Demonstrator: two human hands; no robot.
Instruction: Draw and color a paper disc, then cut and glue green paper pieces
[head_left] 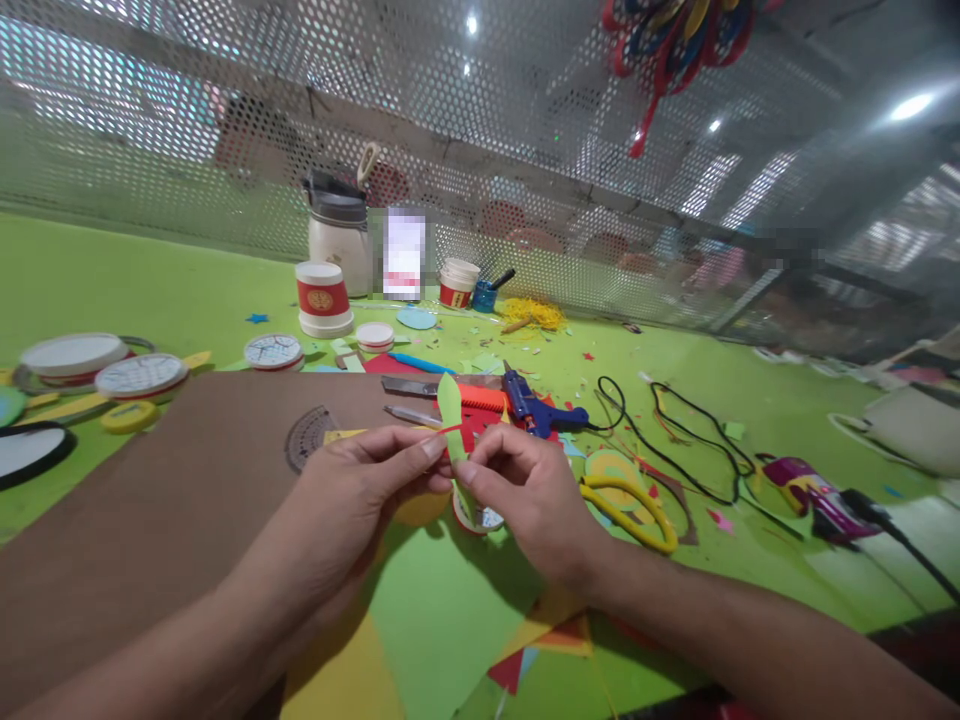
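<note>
Both of my hands meet over the middle of the green table. My left hand (pixel 360 490) pinches a thin red strip with thumb and forefinger. My right hand (pixel 525 495) pinches a light green leaf-shaped paper cutout (pixel 448 405) that stands upright between the two hands, touching the red strip. Just below the fingers lies a small round paper-cup lid (pixel 480 518), partly hidden by my right hand.
A brown board (pixel 165 520) covers the left. Yellow scissors (pixel 630 505), a blue glue gun (pixel 536 408) with a black cord, a purple tool (pixel 814 492), paper cups (pixel 322 298), round lids (pixel 141 375), a protractor (pixel 309 435) and paper scraps lie around. A perforated metal screen stands behind.
</note>
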